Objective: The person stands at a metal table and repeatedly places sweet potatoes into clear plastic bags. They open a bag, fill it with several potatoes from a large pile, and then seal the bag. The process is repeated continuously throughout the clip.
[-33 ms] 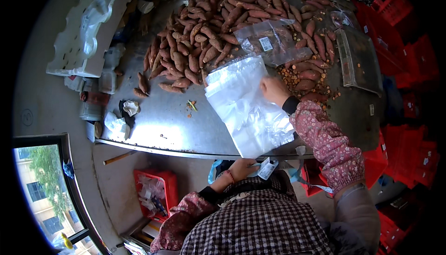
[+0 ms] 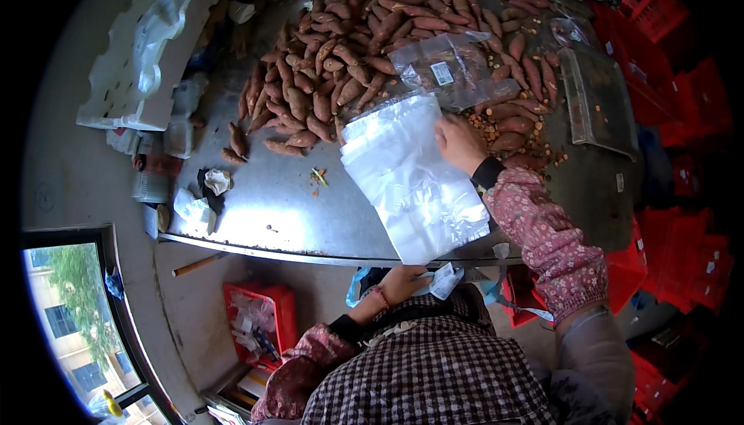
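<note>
Rests the right hand (image 2: 460, 144) on the upper right part of a stack of clear plastic bags (image 2: 411, 185), with fingers bent against the film; cannot tell whether pinching a layer or merely pressing. Has the stack lying slantwise on the metal table (image 2: 256, 223), just below the heap of sweet potatoes (image 2: 302, 99) and with a lower corner at the near edge. Curls the left hand (image 2: 401, 284) below that edge, in front of a checked apron (image 2: 418, 363), with a light-blue strip (image 2: 423, 275) at the fingertips; cannot tell whether gripping it, with the palm hidden. Shows small dark print on a white tag (image 2: 444, 280) just beside those fingers, too small to read. Displays similar print on a rectangular white label (image 2: 442, 74), stuck to a clear bag (image 2: 465, 98) among the sweet potatoes above the stack; likewise cannot be made out. Includes small pale labels (image 2: 711, 268) on red crates (image 2: 682, 247) at the right, too blurred to read, and a faint circled mark on the wall (image 2: 62, 154) at the left.
</note>
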Action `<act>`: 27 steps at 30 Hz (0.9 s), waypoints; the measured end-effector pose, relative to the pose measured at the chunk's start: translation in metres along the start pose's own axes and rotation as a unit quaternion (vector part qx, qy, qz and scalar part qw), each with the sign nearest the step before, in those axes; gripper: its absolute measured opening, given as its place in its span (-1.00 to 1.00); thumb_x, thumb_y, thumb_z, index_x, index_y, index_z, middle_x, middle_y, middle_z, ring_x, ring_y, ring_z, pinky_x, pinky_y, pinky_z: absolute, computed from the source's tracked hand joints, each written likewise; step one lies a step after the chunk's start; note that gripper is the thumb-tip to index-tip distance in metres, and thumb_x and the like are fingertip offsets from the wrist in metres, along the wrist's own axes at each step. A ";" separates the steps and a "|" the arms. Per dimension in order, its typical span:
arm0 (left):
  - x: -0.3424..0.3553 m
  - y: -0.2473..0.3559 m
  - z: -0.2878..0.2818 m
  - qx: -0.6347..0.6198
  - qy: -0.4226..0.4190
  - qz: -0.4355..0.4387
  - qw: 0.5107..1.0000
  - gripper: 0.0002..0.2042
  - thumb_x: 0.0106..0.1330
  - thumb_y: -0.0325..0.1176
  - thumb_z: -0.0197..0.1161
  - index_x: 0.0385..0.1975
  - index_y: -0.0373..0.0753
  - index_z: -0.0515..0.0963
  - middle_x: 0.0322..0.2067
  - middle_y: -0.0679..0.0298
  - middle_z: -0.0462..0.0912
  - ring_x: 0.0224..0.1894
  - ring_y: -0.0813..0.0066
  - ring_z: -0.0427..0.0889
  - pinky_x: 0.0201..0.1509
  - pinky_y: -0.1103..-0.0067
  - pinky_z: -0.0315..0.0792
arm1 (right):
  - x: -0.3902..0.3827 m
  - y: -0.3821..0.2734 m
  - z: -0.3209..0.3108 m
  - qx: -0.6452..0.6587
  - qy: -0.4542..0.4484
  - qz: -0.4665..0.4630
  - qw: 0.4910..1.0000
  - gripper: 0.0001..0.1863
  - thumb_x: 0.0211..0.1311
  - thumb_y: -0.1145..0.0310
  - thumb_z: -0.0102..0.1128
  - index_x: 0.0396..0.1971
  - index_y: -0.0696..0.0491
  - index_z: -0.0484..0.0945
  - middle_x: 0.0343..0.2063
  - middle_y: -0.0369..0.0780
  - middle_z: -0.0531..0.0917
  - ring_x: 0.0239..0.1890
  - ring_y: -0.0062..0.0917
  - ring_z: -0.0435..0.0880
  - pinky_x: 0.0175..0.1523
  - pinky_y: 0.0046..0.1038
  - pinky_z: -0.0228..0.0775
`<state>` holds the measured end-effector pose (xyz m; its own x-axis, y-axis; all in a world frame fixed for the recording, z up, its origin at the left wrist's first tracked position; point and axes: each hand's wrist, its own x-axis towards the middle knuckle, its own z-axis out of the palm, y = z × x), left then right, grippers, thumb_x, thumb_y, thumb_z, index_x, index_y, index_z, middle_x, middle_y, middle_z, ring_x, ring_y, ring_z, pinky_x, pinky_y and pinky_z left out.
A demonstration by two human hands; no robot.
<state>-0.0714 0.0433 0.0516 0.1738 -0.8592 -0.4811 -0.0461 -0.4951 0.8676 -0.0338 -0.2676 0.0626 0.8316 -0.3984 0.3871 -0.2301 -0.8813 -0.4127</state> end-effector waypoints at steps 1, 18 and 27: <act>-0.008 0.002 0.002 -0.009 0.038 0.055 0.998 -0.77 0.30 -0.25 0.19 -0.29 -0.32 0.56 -0.52 0.11 0.57 -0.46 0.45 0.56 -0.31 0.53 0.43 | 0.006 -0.008 -0.023 0.092 -0.069 0.012 0.993 -0.88 0.11 0.39 0.13 -0.46 0.13 0.57 -0.53 -0.15 0.63 -0.47 -0.35 0.62 -0.31 -0.34 0.43; 0.105 -0.045 -0.040 0.176 0.187 -0.114 0.960 -0.63 0.24 -0.07 0.11 -0.32 -0.31 0.58 -0.33 -0.06 0.62 -0.20 -0.03 0.59 -0.10 0.28 0.44 | -0.145 -0.034 0.002 0.042 -0.301 -0.176 0.936 -0.53 0.05 0.50 0.00 0.05 0.19 0.39 0.09 -0.20 0.41 0.22 -0.41 0.30 0.25 -0.33 0.13; 0.099 -0.046 -0.032 0.173 0.056 -0.135 0.974 -0.54 0.24 -0.04 0.15 -0.39 -0.47 0.57 -0.45 -0.02 0.64 -0.44 0.27 0.66 -0.37 0.41 0.50 | -0.156 -0.032 0.007 0.009 -0.292 -0.168 0.941 -0.47 0.09 0.48 -0.02 0.14 0.19 0.32 0.20 -0.20 0.32 0.31 -0.42 0.20 0.31 -0.29 0.04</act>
<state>-0.0203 -0.0151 -0.0322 0.3314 -0.6811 -0.6529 -0.3094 -0.7322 0.6068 -0.1526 -0.1751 0.0097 0.9932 0.1145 -0.0195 0.0995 -0.9257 -0.3649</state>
